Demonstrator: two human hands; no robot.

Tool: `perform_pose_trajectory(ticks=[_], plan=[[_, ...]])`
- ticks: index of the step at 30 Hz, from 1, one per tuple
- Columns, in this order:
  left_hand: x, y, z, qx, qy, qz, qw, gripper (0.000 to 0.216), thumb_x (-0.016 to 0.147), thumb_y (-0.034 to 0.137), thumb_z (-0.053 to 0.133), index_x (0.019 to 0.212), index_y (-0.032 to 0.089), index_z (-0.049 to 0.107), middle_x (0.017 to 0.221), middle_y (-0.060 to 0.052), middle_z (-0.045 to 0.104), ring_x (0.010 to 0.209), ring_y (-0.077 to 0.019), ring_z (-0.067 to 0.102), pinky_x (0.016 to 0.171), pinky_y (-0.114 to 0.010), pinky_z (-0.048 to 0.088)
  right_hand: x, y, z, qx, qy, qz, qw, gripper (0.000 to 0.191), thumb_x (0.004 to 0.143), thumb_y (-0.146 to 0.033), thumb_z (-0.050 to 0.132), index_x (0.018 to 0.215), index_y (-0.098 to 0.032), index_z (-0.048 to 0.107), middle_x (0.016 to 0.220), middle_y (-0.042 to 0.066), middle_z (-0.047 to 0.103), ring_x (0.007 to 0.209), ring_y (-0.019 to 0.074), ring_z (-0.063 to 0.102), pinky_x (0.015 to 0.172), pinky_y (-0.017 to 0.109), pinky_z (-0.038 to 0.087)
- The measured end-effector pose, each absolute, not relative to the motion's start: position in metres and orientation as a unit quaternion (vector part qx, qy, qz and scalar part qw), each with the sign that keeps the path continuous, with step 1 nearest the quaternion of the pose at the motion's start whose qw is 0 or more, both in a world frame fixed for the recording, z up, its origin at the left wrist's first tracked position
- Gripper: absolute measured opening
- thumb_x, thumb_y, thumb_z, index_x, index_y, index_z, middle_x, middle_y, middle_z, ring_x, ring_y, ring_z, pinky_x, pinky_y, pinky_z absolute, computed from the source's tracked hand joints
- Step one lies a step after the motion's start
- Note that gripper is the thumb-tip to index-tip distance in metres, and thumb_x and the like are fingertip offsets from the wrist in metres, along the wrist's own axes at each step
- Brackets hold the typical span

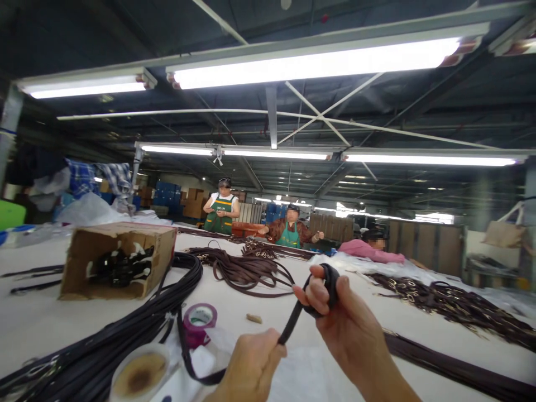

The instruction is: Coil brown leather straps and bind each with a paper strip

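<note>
A long black strap [292,322] runs between my two hands above the table. My left hand [253,363] is closed on it low in the middle of the view, and its loose length trails off to the left. Higher and to the right, my right hand [339,318] curls its fingers around a wound coil [330,282] of the same strap. Left of my left hand lie a purple tape roll [200,322] and a round tub [141,371] with a brown-stained inside. A small tan piece [253,318] lies just beyond my left hand.
A thick bundle of black straps [125,329] fills the left side of the table, near an open cardboard box [119,259] with black items inside. Brown straps [247,268] lie at the middle, with more straps having metal clips [444,301] on the right. Several people work beyond the table.
</note>
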State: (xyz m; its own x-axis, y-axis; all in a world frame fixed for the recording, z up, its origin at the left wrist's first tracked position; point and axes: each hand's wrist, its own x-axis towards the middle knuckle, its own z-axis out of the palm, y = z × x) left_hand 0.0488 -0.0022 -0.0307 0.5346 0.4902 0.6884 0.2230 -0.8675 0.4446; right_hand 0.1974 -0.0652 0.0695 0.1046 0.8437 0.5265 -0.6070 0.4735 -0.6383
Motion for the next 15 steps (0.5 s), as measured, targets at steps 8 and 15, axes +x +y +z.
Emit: perform_pose_trajectory(ticks=[8, 15], plan=[[0.021, -0.035, 0.005, 0.819, 0.236, 0.308, 0.423, 0.036, 0.090, 0.042, 0.043, 0.064, 0.018, 0.053, 0.048, 0.007, 0.039, 0.044, -0.0084, 0.036, 0.044, -0.019, 0.026, 0.226, -0.037, 0.024, -0.413, -0.756, 0.032, 0.506, 0.033, 0.097, -0.043, 0.042, 0.111, -0.019, 0.058, 0.083, 0.006, 0.066, 0.078, 0.0231, 0.061, 0.079, 0.041, 0.050], [-0.013, -0.006, 0.056, 0.805, 0.260, 0.298, 0.443, 0.025, 0.077, 0.034, 0.058, 0.060, 0.016, 0.056, 0.045, 0.009, 0.037, 0.043, -0.0069, 0.028, 0.041, -0.021, 0.018, 0.230, -0.084, 0.016, -0.474, -0.829, 0.102, 0.278, 0.033, 0.096, -0.045, 0.042, 0.106, -0.023, 0.065, 0.095, 0.008, 0.070, 0.090, 0.0248, 0.064, 0.083, 0.036, 0.051]])
